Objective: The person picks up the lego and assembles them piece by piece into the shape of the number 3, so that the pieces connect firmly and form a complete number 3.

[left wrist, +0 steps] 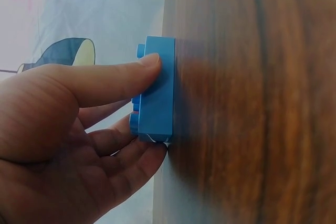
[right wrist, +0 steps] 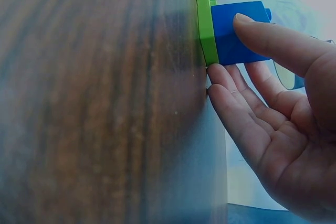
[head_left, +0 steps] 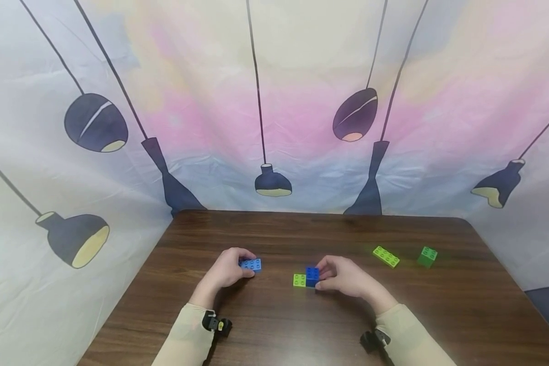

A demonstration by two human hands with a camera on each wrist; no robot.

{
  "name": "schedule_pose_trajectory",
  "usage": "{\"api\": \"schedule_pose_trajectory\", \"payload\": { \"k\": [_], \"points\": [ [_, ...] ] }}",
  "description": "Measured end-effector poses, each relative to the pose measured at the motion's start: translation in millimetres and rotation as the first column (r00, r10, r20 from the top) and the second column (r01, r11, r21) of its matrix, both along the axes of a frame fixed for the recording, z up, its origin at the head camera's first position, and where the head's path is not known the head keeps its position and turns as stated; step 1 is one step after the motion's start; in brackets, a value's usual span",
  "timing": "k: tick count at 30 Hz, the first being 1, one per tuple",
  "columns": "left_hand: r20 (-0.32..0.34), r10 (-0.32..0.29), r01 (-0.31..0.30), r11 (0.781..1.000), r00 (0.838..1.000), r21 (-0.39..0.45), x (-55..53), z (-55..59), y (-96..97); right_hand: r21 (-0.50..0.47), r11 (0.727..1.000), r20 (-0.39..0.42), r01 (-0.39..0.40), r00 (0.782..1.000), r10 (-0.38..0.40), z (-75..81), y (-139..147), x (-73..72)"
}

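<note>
One light-blue block [head_left: 253,264] is pinched by my left hand [head_left: 227,268], one dark-blue block [head_left: 312,276] by my right hand [head_left: 346,277]; below is a brown table [head_left: 279,325], behind, a painted cloth [head_left: 311,66].

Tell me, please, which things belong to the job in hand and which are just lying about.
Probably in the job:
light blue brick, in the left hand
dark blue brick, in the right hand
flat lime brick, under the dark blue brick

Seemingly just lying about:
loose lime brick
green brick

A dark brown wood-grain table [head_left: 274,325] stands in front of a pastel cloth backdrop [head_left: 302,66]. Dark lamps [head_left: 273,182] on long cords are printed across it.
</note>
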State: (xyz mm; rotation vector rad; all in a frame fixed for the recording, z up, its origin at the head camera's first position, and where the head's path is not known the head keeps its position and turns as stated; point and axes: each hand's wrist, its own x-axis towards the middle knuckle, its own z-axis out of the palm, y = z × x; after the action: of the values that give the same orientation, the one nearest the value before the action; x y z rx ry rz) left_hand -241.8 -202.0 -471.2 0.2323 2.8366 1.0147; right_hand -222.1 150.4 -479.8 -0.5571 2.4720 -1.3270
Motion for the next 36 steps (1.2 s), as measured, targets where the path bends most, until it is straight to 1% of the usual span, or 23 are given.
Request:
{"api": "schedule_pose_trajectory", "payload": {
  "k": [7, 14, 19, 36],
  "points": [
    [0.01, -0.015, 0.015, 1.0, 1.0, 0.007, 0.2, -0.9, 1.0, -0.016, 1.0, -0.006, -0.017, 1.0, 0.017, -4.5, 2.4, -1.9],
    [-0.007, -0.015, 0.015, 1.0, 1.0, 0.012, 1.1, 0.1, 0.1, -0.031, 0.999, -0.011, -0.024, 1.0, 0.024, -6.8, 2.1, -3.9],
    [-0.007, -0.01, 0.01, 1.0, 1.0, 0.01, 2.2, 1.1, 1.0, -0.032, 0.999, -0.007, -0.027, 1.0, 0.027, -6.6, 1.6, -4.8],
    [-0.021, -0.03, 0.03, 0.999, 0.999, 0.017, 2.8, 2.1, 3.4, -0.028, 0.999, -0.011, -0.021, 1.0, 0.02, -4.9, 0.8, -3.4]
  ]
}}
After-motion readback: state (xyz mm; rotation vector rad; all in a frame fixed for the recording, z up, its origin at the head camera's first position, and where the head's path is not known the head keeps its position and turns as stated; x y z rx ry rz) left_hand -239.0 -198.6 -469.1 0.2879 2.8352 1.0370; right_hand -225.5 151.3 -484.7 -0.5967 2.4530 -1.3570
